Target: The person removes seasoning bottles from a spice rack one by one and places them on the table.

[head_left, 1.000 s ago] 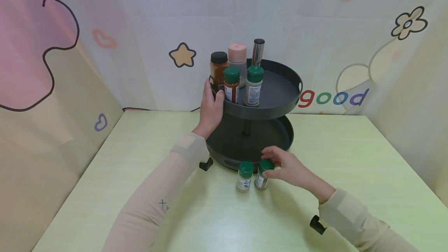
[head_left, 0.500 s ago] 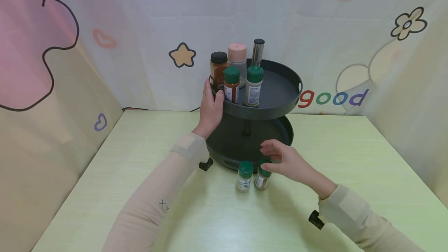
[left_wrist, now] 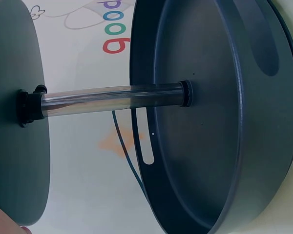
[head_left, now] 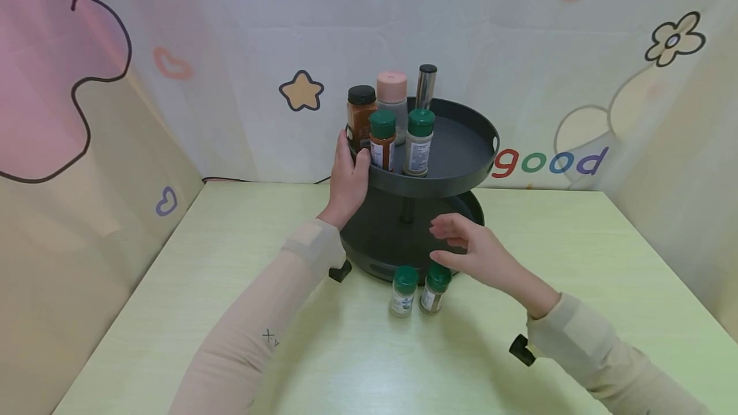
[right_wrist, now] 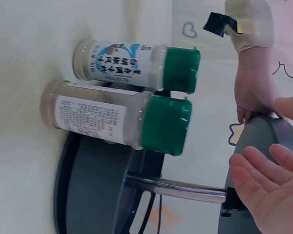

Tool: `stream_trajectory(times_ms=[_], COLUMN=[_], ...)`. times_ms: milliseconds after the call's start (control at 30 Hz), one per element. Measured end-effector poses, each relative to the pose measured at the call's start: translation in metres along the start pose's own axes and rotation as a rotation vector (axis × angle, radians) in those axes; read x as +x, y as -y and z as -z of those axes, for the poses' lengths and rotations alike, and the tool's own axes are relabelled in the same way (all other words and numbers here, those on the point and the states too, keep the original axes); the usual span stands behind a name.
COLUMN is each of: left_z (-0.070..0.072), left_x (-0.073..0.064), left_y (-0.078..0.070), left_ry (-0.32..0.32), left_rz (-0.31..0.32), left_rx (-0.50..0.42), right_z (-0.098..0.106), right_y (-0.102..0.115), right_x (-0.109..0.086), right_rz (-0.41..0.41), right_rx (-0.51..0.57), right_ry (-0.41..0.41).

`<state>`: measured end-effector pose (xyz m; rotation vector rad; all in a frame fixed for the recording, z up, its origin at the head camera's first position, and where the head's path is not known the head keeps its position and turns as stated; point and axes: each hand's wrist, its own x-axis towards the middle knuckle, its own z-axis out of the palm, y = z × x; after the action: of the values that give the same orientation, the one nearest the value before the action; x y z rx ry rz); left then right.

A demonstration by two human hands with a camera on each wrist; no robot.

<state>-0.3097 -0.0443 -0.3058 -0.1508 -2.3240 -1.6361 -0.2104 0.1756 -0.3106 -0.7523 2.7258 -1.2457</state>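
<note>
Left hand [head_left: 348, 181] is gripping the two-tier tray stand [head_left: 426, 187] by its upper rim [head_left: 461, 182]; right hand [head_left: 481, 255] (empty, thumb and fingers parted) is hovering above two green-capped spice jars [head_left: 435, 292], both standing upright on the tabletop [head_left: 346, 357] in front of the lower tier [head_left: 380, 235].

The rack [head_left: 461, 146] looked smooth and matt, its post [left_wrist: 112, 101] glossy metal. The green caps [right_wrist: 166, 125] looked plastic, the labels [right_wrist: 90, 118] smooth paper, and the backdrop [head_left: 230, 95] creased cloth.

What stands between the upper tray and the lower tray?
A shiny post joins the upper tray and lower tray; the left wrist view shows it.
</note>
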Motion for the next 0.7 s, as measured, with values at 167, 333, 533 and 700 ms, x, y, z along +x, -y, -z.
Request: stream_trajectory(times_ms=[167, 333, 533, 700], left_z=[0.0, 0.0, -0.001, -0.001], left_x=[0.0, 0.0, 0.0, 0.0], left_y=[0.0, 0.0, 0.0, 0.0], left_ry=[-0.006, -0.007, -0.007, -0.009], left_rz=[-0.007, -0.004, -0.001, 0.001], left_rx=[0.003, 0.002, -0.001, -0.006], right_z=[0.005, 0.009, 0.012, 0.015], right_y=[0.005, 0.009, 0.013, 0.017], right_x=[0.001, 0.002, 0.002, 0.002], right_rz=[0.017, 0.027, 0.031, 0.023], right_rx=[-0.002, -0.004, -0.01, -0.023], right_ry=[-0.028, -0.047, -0.051, -0.064])
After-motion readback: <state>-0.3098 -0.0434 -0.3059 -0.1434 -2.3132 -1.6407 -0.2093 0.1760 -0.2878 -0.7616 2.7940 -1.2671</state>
